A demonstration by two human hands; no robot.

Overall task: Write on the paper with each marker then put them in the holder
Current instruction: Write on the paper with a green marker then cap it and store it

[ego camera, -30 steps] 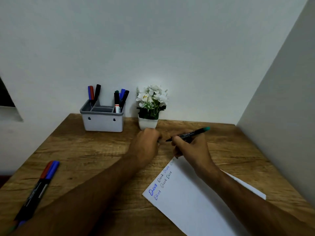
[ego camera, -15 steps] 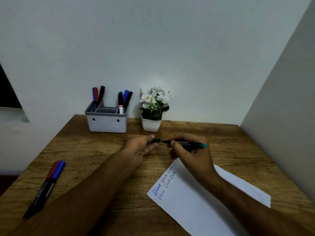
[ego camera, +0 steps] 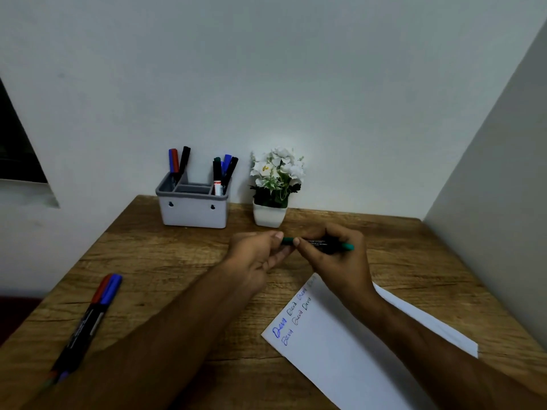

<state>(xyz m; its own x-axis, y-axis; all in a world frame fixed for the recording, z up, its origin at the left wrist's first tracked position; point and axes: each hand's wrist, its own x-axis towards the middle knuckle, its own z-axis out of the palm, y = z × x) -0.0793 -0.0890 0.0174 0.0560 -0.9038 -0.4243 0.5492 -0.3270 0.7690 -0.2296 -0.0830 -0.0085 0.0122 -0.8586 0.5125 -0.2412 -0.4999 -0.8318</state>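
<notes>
My right hand (ego camera: 334, 258) grips a black marker with green ends (ego camera: 325, 243), held level above the wooden table (ego camera: 165, 270). My left hand (ego camera: 257, 255) pinches the green cap (ego camera: 286, 240) at the marker's left end. Below the hands lies a white sheet of paper (ego camera: 349, 350) with several small handwritten words in blue and black at its left corner. The grey holder (ego camera: 194, 210) stands at the back of the table with several markers upright in its left and right compartments. Two markers, red-capped (ego camera: 100, 288) and blue-capped (ego camera: 111, 290), lie side by side at the left.
A white pot of white flowers (ego camera: 273, 187) stands just right of the holder, close behind my hands. A grey wall (ego camera: 488, 202) borders the table on the right. The table's left edge runs diagonally past the loose markers.
The marker has swung from tilted up to level. My left hand has brought the green cap onto the marker's tip, where half a second ago there was a small gap.
</notes>
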